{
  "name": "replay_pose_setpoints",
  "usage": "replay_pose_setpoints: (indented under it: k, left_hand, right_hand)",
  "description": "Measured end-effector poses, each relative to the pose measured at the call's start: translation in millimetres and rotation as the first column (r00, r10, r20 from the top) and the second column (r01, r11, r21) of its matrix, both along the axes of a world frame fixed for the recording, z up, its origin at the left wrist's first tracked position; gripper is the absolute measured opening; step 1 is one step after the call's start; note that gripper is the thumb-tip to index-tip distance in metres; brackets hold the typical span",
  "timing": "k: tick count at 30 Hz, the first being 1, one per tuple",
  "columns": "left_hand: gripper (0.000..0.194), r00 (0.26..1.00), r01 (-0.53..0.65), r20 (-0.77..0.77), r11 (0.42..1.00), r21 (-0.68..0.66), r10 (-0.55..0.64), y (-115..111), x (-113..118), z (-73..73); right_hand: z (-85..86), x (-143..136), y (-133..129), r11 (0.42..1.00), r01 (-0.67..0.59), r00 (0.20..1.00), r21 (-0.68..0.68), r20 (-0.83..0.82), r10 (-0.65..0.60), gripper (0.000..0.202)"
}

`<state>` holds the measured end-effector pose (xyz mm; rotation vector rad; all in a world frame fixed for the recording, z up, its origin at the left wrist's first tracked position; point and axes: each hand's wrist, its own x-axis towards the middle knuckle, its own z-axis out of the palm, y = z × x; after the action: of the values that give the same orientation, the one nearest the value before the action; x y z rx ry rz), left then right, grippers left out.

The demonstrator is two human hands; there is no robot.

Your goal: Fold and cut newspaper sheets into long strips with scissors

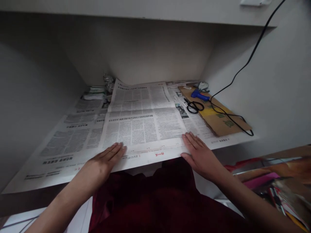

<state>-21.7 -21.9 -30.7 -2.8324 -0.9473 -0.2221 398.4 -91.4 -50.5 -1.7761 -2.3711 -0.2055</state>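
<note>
A newspaper sheet (143, 131) lies spread in the middle of the shelf top, its far end lifting slightly near the back wall. My left hand (107, 160) rests flat on its near left corner, fingers stretched out. On the near right corner lies my right hand (196, 152), palm down, with the thumb apart from the fingers. Between the hands, red print shows along the near margin. Other newspaper sheets (70, 136) cover the surface beneath and to the left.
At the right lies a flattened cardboard piece (225, 124) with a blue hot glue gun (199, 95) and its black cable (234, 76). Crumpled paper (108, 83) and folded packets (94, 94) sit at the back left. Assorted items (279, 181) crowd the lower right.
</note>
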Motion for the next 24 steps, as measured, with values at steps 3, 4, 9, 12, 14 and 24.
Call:
replay_pose_setpoints:
  k: [3, 4, 9, 12, 14, 24]
  left_hand:
    - [0.070, 0.998, -0.062, -0.002, 0.997, -0.048, 0.062, 7.8, -2.7, 5.6]
    - [0.066, 0.995, -0.100, 0.003, 0.994, -0.051, 0.100, 12.5, -4.1, 4.3]
    - [0.067, 0.964, -0.257, 0.062, 0.965, -0.060, 0.260, 41.1, -11.5, -12.3]
    - [0.079, 0.966, -0.243, 0.064, 0.963, -0.118, 0.252, 49.2, -11.8, -12.8]
    - [0.080, 0.967, -0.240, 0.057, 0.960, -0.142, 0.249, 49.9, -10.2, -7.6]
    - [0.072, 0.943, -0.312, 0.078, 0.939, -0.144, 0.325, 51.9, -18.3, -11.7]
  right_hand:
    - [-1.1, -7.2, -4.2, 0.999, 0.009, 1.000, 0.037, -0.012, -0.008, 0.063]
    - [-0.5, -10.2, -5.2, 0.999, 0.006, 1.000, 0.047, -0.014, -0.005, 0.061]
    - [4.6, -25.2, -2.9, 0.995, -0.013, 0.998, 0.101, -0.052, 0.019, 0.049]
    - [4.5, -27.8, 0.9, 0.990, -0.028, 0.994, 0.138, -0.098, 0.041, 0.044]
    - [3.9, -25.7, 1.6, 0.988, -0.039, 0.988, 0.150, -0.140, 0.060, 0.041]
    - [58.5, -2.4, 75.4, 0.938, 0.107, 0.598, -0.330, -0.732, -0.325, 0.034]
